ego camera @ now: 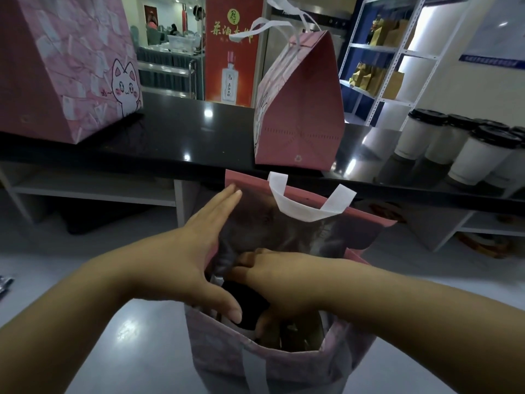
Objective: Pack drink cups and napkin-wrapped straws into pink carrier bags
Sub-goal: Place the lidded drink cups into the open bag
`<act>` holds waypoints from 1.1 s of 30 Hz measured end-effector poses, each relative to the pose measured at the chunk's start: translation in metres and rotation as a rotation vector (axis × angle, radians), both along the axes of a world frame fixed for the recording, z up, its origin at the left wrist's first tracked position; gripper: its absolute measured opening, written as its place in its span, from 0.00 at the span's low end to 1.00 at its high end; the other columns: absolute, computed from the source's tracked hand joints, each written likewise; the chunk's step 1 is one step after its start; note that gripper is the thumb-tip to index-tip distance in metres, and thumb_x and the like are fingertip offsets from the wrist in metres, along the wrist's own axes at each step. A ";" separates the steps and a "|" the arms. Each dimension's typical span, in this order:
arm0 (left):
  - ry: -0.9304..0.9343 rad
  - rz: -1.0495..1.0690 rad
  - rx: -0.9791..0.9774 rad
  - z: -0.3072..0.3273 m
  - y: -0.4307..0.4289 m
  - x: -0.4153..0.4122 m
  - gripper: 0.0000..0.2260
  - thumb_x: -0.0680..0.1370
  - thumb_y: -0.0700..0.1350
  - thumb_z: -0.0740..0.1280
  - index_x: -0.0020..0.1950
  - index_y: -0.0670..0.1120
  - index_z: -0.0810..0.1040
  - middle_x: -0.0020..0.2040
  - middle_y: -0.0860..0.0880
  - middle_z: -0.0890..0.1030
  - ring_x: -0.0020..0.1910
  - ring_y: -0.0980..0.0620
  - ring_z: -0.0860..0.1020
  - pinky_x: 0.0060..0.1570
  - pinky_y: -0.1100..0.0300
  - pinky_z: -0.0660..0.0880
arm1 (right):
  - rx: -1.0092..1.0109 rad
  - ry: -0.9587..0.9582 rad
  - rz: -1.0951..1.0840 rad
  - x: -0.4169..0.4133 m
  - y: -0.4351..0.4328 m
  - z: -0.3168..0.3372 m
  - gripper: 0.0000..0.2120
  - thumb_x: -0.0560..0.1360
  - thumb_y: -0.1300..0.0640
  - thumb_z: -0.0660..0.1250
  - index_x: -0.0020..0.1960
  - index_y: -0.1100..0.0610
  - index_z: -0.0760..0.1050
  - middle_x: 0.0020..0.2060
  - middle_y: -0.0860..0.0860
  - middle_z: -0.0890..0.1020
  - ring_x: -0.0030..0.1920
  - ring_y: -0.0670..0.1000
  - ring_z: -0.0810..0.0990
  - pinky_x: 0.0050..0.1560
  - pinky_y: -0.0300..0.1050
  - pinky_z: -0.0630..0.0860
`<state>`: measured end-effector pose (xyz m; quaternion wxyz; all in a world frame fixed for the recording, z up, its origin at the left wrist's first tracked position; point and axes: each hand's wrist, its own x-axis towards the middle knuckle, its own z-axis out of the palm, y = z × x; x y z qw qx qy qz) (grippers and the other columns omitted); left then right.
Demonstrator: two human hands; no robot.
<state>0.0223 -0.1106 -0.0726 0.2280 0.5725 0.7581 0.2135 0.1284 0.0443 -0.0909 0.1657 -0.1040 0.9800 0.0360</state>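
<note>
Drink shop, black service counter [170, 132], rows of lidded takeaway cups [468, 155], shelved paper bags [369, 78]

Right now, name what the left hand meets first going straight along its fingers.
The far wall of the pink bag; the left hand touches it with its fingers. Beyond, probably the black counter.

Right hand [277, 280] inside bag [295, 368] (gripping, perhaps).

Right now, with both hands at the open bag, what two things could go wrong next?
The left hand only presses one wall of the open bag aside; the mouth may fold in and tilt the dark-lidded cup the right hand seems to grip.
The upright bag stands at the counter edge above; a bump could topple it.
</note>
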 end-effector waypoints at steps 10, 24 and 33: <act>-0.043 0.021 0.166 -0.012 -0.004 -0.004 0.53 0.61 0.63 0.72 0.69 0.71 0.33 0.67 0.77 0.33 0.65 0.80 0.41 0.59 0.82 0.50 | 0.006 -0.087 0.008 -0.002 -0.005 -0.009 0.43 0.67 0.46 0.75 0.75 0.49 0.56 0.68 0.52 0.65 0.63 0.58 0.67 0.60 0.55 0.72; 0.032 0.252 0.514 -0.006 0.000 0.002 0.27 0.69 0.53 0.71 0.63 0.67 0.64 0.62 0.70 0.64 0.62 0.72 0.65 0.56 0.68 0.69 | -0.165 0.171 -0.028 0.040 0.013 0.052 0.19 0.75 0.50 0.67 0.65 0.50 0.70 0.58 0.48 0.76 0.56 0.49 0.74 0.53 0.44 0.72; 0.189 0.337 0.733 0.042 0.038 0.037 0.11 0.70 0.49 0.73 0.49 0.60 0.78 0.51 0.62 0.79 0.50 0.63 0.78 0.45 0.65 0.75 | -0.436 0.610 -0.004 0.100 0.081 0.104 0.07 0.75 0.54 0.69 0.51 0.55 0.80 0.45 0.47 0.83 0.44 0.43 0.80 0.46 0.44 0.79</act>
